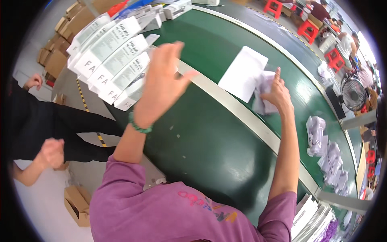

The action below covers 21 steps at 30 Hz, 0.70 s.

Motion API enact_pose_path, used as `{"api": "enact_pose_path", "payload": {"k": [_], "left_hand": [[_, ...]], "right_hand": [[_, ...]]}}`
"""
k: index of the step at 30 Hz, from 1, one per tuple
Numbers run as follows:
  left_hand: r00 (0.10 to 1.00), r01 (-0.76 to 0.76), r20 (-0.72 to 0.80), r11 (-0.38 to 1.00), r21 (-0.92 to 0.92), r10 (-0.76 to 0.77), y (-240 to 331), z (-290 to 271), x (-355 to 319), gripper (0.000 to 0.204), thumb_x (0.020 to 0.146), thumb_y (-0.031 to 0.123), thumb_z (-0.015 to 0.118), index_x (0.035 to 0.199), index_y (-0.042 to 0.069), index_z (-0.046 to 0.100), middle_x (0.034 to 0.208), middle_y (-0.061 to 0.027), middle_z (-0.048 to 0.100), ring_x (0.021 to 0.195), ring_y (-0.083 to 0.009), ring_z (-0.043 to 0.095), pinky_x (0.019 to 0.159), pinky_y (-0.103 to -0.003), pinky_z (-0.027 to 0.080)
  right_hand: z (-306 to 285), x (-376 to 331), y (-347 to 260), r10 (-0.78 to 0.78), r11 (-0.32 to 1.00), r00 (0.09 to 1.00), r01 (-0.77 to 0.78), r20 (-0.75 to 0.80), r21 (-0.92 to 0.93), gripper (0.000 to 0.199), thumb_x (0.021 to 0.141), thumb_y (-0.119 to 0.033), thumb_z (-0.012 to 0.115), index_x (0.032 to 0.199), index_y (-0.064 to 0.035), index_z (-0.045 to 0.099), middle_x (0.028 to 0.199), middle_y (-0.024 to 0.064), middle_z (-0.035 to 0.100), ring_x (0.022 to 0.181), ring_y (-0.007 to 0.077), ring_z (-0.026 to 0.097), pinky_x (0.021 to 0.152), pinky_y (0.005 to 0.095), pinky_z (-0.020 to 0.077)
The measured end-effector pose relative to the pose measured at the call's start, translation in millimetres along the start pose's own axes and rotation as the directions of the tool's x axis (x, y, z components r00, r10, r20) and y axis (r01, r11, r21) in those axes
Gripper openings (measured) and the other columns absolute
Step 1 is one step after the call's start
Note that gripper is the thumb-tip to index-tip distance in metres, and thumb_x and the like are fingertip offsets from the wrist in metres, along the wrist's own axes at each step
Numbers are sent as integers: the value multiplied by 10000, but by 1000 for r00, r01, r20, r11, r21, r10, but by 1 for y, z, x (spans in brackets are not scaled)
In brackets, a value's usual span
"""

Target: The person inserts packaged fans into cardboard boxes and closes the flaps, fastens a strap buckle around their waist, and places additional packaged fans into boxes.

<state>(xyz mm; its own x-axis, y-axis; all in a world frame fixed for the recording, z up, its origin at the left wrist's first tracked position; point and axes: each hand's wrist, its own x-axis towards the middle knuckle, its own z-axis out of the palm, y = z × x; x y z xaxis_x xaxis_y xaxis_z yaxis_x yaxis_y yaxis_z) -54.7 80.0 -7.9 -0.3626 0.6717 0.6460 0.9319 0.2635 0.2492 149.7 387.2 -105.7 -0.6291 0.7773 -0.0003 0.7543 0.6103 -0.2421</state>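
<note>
My left hand (pixel 161 82) is raised beside a row of printed white boxes (pixel 115 52), fingers stretched and thumb apart. It is slightly blurred, holds nothing, and wears a green bead bracelet (pixel 140 124) at the wrist. On the green conveyor belt, my right hand (pixel 278 94) grips a clear-bagged item (pixel 264 88), thumb on its near side and index finger pointing away. What the bag contains is partly hidden by the hand. Touching the bag's left side is a flat white rectangular piece (pixel 244 72), either a sheet or a carton.
More bagged items (pixel 316 135) lie along the belt to the right. A metal rail (pixel 225 94) divides the belt from the green worktop (pixel 193 141). White stacked pieces (pixel 308 218) stand lower right. A person in black (pixel 52 125) is at the left; a fan (pixel 353 93) stands far right.
</note>
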Motion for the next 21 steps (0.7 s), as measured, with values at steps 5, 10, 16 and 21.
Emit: {"api": "enact_pose_path", "payload": {"k": [5,10,16,21], "left_hand": [[978,23,-174,765,643,117,-96,-83,10,695,848,370,813,1369,-7,550,1362,-201,574,1239,-384,529,1012,-483,461],[981,41,87,627,778,-173,-177,-145,41,760,878,491,735,1381,-37,522,1283,-273,620,1197,-397,600,953,-488,495],[876,92,392,894,438,-282,-251,-142,89,606,849,355,786,1194,-55,503,1100,-301,681,1028,-392,682,895,-413,510],[797,149,506,919,364,-330,-238,-141,104,648,820,379,805,1202,-31,481,1102,-255,665,1017,-312,667,910,-388,501]], "right_hand": [[-16,-6,49,-23,1000,999,23,22,17,1388,579,-139,861,1642,-64,-28,1329,306,590,1170,452,640,1000,456,548],[-36,-23,111,-48,998,998,46,39,52,1406,552,-138,877,1639,-59,-11,1412,324,544,1306,442,550,1113,397,455],[-47,-63,135,99,993,991,-93,85,-68,1249,623,-344,883,1601,-2,186,1354,321,595,1277,426,585,1085,403,473],[-46,-77,129,50,993,993,-60,-104,-103,882,696,-494,853,1343,22,548,1272,261,665,1195,384,646,1005,434,509]]}}
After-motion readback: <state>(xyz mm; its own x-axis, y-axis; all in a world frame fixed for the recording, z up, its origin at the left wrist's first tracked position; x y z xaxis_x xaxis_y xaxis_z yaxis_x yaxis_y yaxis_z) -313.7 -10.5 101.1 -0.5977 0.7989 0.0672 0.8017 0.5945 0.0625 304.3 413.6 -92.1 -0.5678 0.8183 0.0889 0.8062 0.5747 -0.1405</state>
